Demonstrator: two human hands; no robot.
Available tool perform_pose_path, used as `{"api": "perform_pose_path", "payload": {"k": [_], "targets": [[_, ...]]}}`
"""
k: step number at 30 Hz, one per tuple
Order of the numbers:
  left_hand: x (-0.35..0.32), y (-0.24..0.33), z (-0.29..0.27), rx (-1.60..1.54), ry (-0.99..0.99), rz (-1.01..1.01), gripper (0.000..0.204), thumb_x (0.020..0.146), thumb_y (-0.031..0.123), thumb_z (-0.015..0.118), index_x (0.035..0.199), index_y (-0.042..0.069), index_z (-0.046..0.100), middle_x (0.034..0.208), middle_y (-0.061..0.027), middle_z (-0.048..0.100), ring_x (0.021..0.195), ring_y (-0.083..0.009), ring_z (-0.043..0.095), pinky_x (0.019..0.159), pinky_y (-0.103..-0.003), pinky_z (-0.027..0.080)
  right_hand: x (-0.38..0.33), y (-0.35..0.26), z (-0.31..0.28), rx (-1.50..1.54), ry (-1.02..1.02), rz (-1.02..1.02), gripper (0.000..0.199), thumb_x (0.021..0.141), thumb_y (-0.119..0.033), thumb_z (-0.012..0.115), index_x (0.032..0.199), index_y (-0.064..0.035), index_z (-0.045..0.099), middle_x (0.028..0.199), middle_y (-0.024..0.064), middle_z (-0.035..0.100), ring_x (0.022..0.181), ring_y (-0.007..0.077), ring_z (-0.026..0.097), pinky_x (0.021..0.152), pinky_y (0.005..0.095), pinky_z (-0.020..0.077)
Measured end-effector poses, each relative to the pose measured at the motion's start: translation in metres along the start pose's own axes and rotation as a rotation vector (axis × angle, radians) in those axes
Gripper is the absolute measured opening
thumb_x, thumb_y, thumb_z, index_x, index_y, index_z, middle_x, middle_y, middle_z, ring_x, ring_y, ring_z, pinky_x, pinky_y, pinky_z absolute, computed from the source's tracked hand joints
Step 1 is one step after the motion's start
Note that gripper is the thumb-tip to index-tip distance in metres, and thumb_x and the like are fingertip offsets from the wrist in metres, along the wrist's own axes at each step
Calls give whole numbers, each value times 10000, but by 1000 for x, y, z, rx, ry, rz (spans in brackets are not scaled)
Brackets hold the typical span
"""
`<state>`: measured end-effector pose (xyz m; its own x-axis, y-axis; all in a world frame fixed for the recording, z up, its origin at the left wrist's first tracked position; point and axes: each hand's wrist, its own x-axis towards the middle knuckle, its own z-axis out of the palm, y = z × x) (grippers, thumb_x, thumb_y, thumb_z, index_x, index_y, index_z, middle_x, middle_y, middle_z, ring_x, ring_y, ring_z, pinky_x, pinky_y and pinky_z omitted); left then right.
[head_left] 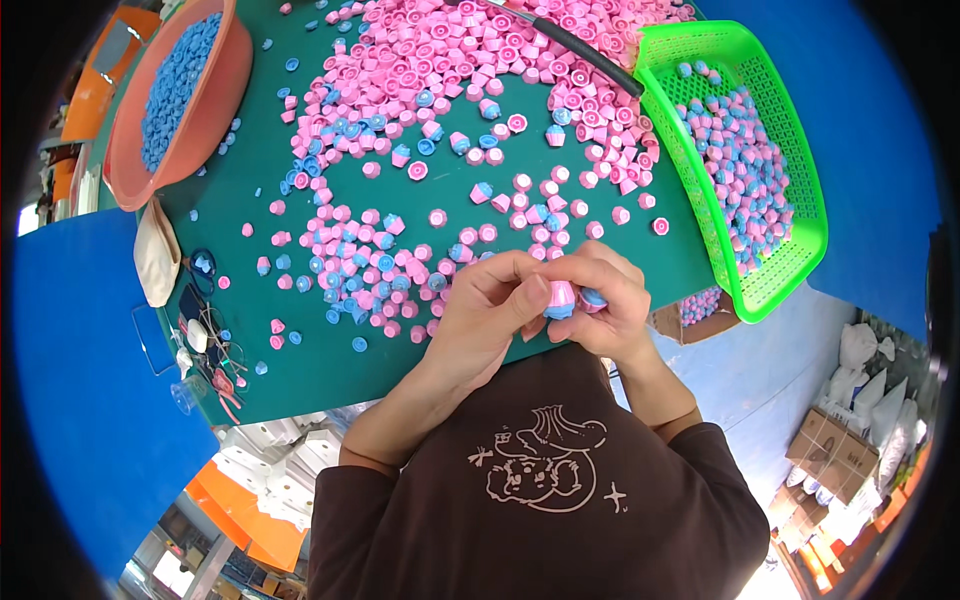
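Close to my body, at the table's near edge, my left hand (490, 300) and my right hand (608, 298) meet with fingers closed. Between their fingertips is a small pink-and-blue plastic piece (560, 300), its pink cup-shaped part above and its blue part below. A second pink-and-blue piece (593, 298) shows partly among the fingers of my right hand. Just beyond my hands, loose pink cup-shaped parts, blue caps and several joined pieces lie scattered on the green tabletop (330, 385). A large heap of pink parts (440, 45) covers the far side.
On the far left an orange-pink basin (225, 95) holds blue caps (180, 90). A bright green perforated basket (708, 190) on the right contains many joined pieces. A dark curved bar (585, 48) crosses the heap. Scissors (228, 400) and a cloth pouch (156, 255) lie at the left edge.
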<state>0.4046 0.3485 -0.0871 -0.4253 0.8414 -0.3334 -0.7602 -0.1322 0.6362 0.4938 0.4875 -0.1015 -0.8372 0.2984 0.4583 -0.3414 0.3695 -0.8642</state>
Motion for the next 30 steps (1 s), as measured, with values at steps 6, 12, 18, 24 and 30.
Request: {"api": "perform_pose_path", "payload": {"k": [6,12,18,24,30], "targets": [[-1,-4,2,-21,37,-13,222,931,244,671,967,27,639,812,3,604,652,-57,496,559,-205,385,-3,-5,4,-109,54,-37,440,799,-315,768,1063,19,658,771,59,624,610,136,504,508,270,373],[1,0,-1,54,-82,85,196,910,221,701,930,39,630,788,8,602,653,-55,508,558,-207,394,-10,-15,12,-63,136,13,389,816,-265,753,1060,24,661,759,57,625,592,128,492,505,268,367],[0,-8,6,-24,-41,45,200,915,229,694,899,46,615,806,-2,605,658,-61,526,568,-204,408,-2,-6,4,37,118,-57,483,679,-161,851,1091,12,666,732,36,591,569,108,527,474,259,400],[-1,-2,8,-84,-55,-32,192,921,225,685,913,42,626,824,-9,613,660,-62,533,557,-205,409,-8,-7,4,-29,117,-41,477,674,-183,859,1061,16,663,747,54,606,576,135,537,489,266,416],[0,-5,-2,-52,-80,0,186,929,191,669,986,16,647,831,-17,614,658,-67,535,559,-203,432,-9,-25,3,-74,110,57,399,697,-97,829,1045,14,669,769,69,625,634,156,578,553,263,457]]}}
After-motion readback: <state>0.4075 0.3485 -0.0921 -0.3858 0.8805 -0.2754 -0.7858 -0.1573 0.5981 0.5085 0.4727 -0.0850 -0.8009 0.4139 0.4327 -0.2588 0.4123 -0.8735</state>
